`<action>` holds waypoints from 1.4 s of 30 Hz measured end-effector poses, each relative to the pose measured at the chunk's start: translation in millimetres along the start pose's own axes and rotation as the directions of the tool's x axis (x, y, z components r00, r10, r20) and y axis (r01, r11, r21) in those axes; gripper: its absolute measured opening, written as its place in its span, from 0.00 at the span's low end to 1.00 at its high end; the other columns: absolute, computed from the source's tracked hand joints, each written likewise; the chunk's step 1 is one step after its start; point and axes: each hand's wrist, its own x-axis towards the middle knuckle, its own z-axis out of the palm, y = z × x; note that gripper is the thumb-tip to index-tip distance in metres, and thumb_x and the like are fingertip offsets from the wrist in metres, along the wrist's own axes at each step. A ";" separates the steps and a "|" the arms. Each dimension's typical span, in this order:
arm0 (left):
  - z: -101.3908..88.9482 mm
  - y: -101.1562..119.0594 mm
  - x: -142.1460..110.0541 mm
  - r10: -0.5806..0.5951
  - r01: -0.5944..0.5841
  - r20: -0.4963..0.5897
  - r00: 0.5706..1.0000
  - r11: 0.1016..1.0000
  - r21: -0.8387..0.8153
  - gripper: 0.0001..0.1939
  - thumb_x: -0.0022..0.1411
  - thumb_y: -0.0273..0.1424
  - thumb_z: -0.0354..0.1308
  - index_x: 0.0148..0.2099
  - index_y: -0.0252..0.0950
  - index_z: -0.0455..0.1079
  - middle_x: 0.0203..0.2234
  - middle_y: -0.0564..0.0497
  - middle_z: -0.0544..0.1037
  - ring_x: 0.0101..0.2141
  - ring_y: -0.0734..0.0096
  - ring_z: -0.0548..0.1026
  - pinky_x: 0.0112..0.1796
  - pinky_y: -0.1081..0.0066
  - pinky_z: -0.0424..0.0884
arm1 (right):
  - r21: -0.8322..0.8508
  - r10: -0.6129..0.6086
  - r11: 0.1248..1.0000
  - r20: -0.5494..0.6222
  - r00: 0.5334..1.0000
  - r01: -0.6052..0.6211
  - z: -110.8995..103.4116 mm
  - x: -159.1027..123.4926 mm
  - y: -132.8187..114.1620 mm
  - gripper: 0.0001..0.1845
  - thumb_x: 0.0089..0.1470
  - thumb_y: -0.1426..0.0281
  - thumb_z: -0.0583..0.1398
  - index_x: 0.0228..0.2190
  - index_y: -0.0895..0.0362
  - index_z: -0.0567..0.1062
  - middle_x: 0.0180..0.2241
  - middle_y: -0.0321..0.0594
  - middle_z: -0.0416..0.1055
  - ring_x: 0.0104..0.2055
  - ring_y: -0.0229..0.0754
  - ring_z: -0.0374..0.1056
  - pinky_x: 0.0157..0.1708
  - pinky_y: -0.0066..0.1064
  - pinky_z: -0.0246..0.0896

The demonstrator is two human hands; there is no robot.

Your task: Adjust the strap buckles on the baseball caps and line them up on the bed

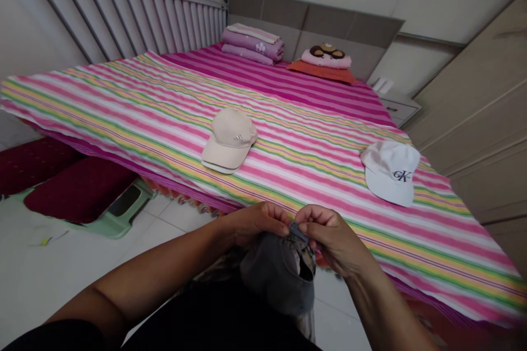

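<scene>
Close to my body, in front of the bed's near edge, I hold a dark grey cap with both hands. My left hand pinches one side of its back strap between thumb and fingers. Just beside it, my right hand pinches the strap's other side. The cap's back opening faces right, and its brim is hidden. Beyond my hands a beige cap lies on the striped sheet, brim toward me. Farther right lies a white cap with dark letters on its front.
A striped sheet covers the bed. Folded purple bedding and an orange pillow lie by the headboard. At the left stands a green stool with a dark red cover. A wooden wardrobe rises at the right.
</scene>
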 end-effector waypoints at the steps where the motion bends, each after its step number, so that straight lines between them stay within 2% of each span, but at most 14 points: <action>1: -0.2 -0.2 0.1 -0.003 0.003 0.003 1.000 1.000 0.001 0.07 0.40 0.24 0.64 0.26 0.30 0.71 0.18 0.53 0.73 0.18 0.80 0.68 0.22 0.79 0.62 | -0.009 0.000 1.000 0.006 1.000 0.000 0.0 0.5 -0.1 0.03 0.32 0.75 0.63 0.18 0.59 0.74 0.14 0.29 0.63 0.12 0.25 0.51 0.10 0.18 0.42; 10: -0.7 0.1 0.1 0.006 -0.006 0.012 1.000 1.000 -0.003 0.06 0.42 0.25 0.63 0.26 0.28 0.71 0.17 0.52 0.73 0.18 0.80 0.68 0.22 0.79 0.62 | -0.037 -0.028 0.999 0.038 0.999 0.029 -0.4 5.0 8.2 0.04 0.35 0.72 0.63 0.19 0.59 0.72 0.14 0.28 0.61 0.15 0.27 0.50 0.15 0.22 0.42; 16: 0.7 1.1 0.5 -0.002 0.002 -0.014 1.000 1.000 -0.006 0.06 0.41 0.25 0.63 0.26 0.28 0.71 0.17 0.52 0.73 0.18 0.80 0.68 0.22 0.79 0.62 | -0.028 -0.074 0.997 0.082 0.994 0.076 -0.7 8.7 10.0 0.04 0.34 0.75 0.60 0.21 0.58 0.72 0.16 0.30 0.62 0.19 0.30 0.52 0.19 0.23 0.44; 21: -1.5 0.3 2.1 -0.020 0.020 0.014 1.000 1.000 -0.015 0.07 0.42 0.25 0.63 0.26 0.28 0.71 0.17 0.52 0.72 0.17 0.80 0.68 0.22 0.78 0.62 | -0.118 -0.105 0.986 0.112 0.988 0.118 -0.2 9.2 10.0 0.05 0.35 0.77 0.58 0.22 0.58 0.69 0.17 0.29 0.59 0.19 0.29 0.49 0.19 0.23 0.40; 28: -3.3 -2.2 2.9 -0.026 0.026 0.024 0.999 1.000 -0.006 0.06 0.41 0.26 0.62 0.26 0.28 0.71 0.16 0.52 0.71 0.16 0.80 0.66 0.20 0.78 0.60 | -0.179 -0.064 0.979 0.205 0.977 0.101 1.1 9.1 4.6 0.08 0.35 0.77 0.58 0.24 0.57 0.66 0.17 0.28 0.57 0.19 0.29 0.47 0.18 0.24 0.38; 32: -2.3 -1.3 1.6 -0.043 0.042 -0.028 0.999 0.999 -0.010 0.06 0.40 0.25 0.63 0.25 0.28 0.71 0.15 0.52 0.71 0.15 0.80 0.66 0.19 0.78 0.60 | -0.181 -0.046 0.979 0.265 0.963 0.096 -2.0 8.3 2.5 0.08 0.38 0.73 0.60 0.24 0.57 0.65 0.18 0.28 0.57 0.20 0.30 0.47 0.19 0.25 0.38; 35: -1.5 -0.4 1.9 -0.045 0.045 -0.069 0.997 0.999 -0.013 0.05 0.39 0.25 0.63 0.23 0.28 0.71 0.14 0.52 0.72 0.15 0.79 0.67 0.19 0.77 0.60 | -0.183 -0.035 0.979 0.267 0.963 0.086 -4.8 9.0 3.4 0.10 0.39 0.70 0.62 0.24 0.56 0.64 0.19 0.29 0.57 0.20 0.30 0.48 0.20 0.25 0.39; 42: -1.6 0.1 3.5 -0.050 0.050 -0.041 0.998 0.999 -0.007 0.07 0.40 0.26 0.64 0.24 0.27 0.72 0.15 0.51 0.72 0.15 0.79 0.67 0.19 0.77 0.61 | -0.146 -0.009 0.987 0.349 0.937 0.064 -11.3 15.1 5.1 0.09 0.39 0.73 0.62 0.23 0.57 0.66 0.19 0.28 0.56 0.21 0.31 0.50 0.21 0.26 0.39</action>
